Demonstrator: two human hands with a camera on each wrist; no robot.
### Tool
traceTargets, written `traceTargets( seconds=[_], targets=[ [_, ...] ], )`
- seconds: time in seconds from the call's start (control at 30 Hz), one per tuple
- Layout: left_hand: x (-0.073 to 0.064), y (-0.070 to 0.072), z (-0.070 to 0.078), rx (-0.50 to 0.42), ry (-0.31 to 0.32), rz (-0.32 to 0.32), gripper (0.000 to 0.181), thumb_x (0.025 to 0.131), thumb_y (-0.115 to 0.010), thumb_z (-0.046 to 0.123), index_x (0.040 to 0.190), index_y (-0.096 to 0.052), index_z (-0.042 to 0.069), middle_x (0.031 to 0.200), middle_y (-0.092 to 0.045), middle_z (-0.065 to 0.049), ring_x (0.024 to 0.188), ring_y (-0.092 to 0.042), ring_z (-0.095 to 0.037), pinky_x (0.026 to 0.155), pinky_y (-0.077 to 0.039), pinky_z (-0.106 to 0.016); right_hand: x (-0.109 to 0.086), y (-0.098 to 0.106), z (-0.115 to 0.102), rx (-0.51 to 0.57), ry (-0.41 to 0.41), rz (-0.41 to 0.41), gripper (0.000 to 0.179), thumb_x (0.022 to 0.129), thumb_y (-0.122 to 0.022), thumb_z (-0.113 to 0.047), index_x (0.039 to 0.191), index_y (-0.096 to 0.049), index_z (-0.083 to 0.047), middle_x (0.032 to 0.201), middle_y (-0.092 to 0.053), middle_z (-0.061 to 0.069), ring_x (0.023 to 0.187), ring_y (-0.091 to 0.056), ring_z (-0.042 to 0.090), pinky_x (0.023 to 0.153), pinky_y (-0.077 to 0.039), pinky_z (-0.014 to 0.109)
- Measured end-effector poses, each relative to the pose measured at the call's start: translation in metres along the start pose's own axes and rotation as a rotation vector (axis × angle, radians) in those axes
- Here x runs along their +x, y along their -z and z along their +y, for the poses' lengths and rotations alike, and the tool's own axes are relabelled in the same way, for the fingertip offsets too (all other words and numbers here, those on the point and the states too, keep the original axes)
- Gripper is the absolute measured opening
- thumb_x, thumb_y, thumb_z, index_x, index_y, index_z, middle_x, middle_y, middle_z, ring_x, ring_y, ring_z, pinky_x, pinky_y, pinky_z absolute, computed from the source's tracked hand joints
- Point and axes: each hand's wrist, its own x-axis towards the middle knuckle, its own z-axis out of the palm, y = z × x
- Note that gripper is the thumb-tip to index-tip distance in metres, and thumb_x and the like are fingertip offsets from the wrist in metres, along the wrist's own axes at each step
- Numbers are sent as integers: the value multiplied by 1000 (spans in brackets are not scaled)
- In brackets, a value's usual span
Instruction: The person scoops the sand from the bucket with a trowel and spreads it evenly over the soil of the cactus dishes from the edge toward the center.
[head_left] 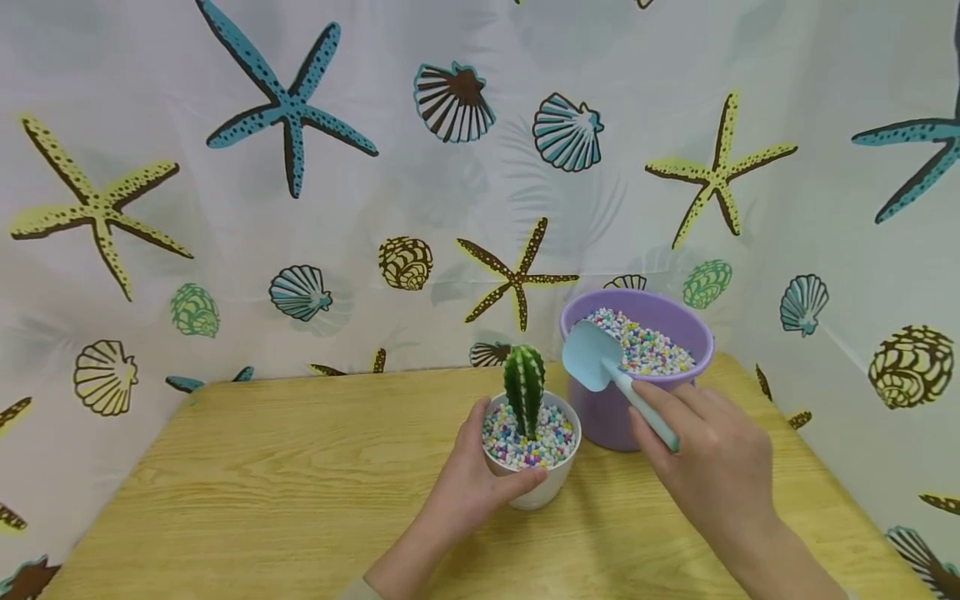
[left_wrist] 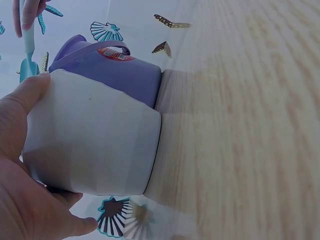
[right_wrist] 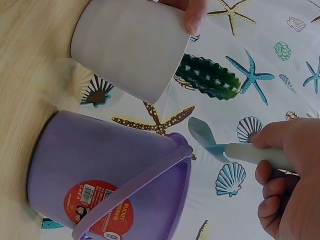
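A green cactus (head_left: 524,392) stands upright in a white flower pot (head_left: 553,485), among small multicoloured pebbles (head_left: 553,440) that reach close to the rim. My left hand (head_left: 474,479) grips the pot's left side, thumb across the near face and fingers round the far side. In my right hand (head_left: 712,450) is a light blue toy shovel (head_left: 592,357), held by its pale handle. Its blade hovers between pot and bucket, over the near left rim of the purple bucket (head_left: 606,417); no pebbles show on it. More of these pebbles lie inside the bucket.
Pot and bucket stand close together on a wooden table (head_left: 300,475), the bucket behind and to the right. The bucket's handle (right_wrist: 135,190) hangs down its side near a red label (right_wrist: 102,210). A curtain (head_left: 360,217) printed with shells and starfish encloses the table's back and sides.
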Motion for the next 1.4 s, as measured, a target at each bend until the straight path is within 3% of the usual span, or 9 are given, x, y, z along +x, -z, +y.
traceTargets(
  seconds=[0.17, 0.4, 0.57, 0.73, 1.1, 1.4],
  targets=[
    [-1, 0, -1, 8, 0, -2, 119, 82, -100, 44, 172, -28, 13, 165, -44, -19, 151, -46, -40, 124, -37, -64, 3, 4, 6, -2, -22, 3, 33, 88, -84, -18, 120, -86, -12, 96, -81, 5, 71, -71, 28, 52, -52, 43],
    [-1, -1, -1, 23, 5, -7, 119, 82, -100, 44, 172, -29, 13, 166, -44, -21, 151, -47, -41, 123, -38, -64, 7, 9, 23, -21, -33, 49, 34, 85, -87, -16, 119, -86, -12, 85, -78, 5, 67, -68, 28, 47, -45, 42],
    [0, -1, -3, 19, 2, -3, 120, 81, -101, 44, 172, -29, 13, 166, -43, -21, 151, -46, -42, 124, -37, -65, 14, 17, 41, -85, -36, 39, 31, 89, -86, -19, 120, -86, -11, 88, -80, 7, 70, -72, 28, 45, -46, 40],
    [1, 0, -3, 12, 11, -3, 120, 81, -101, 43, 172, -30, 14, 166, -44, -20, 152, -45, -41, 125, -36, -64, 21, 25, 56, -124, -65, -17, 30, 93, -84, -20, 121, -85, -10, 87, -79, 9, 67, -68, 27, 41, -38, 34],
    [1, 1, 0, 7, 0, -7, 118, 82, -100, 44, 171, -30, 14, 166, -43, -20, 152, -45, -40, 125, -35, -64, 32, 27, 86, -132, -156, -140, 30, 94, -86, -18, 124, -84, -10, 92, -80, 15, 64, -64, 30, 42, -32, 32],
    [1, 2, 0, 0, -3, -5, 118, 82, -100, 43, 172, -29, 13, 167, -42, -21, 153, -44, -41, 126, -34, -65, 37, 27, 105, -166, -182, -298, 27, 100, -83, -21, 124, -83, -9, 101, -80, 20, 70, -69, 35, 41, -36, 34]
  ],
)
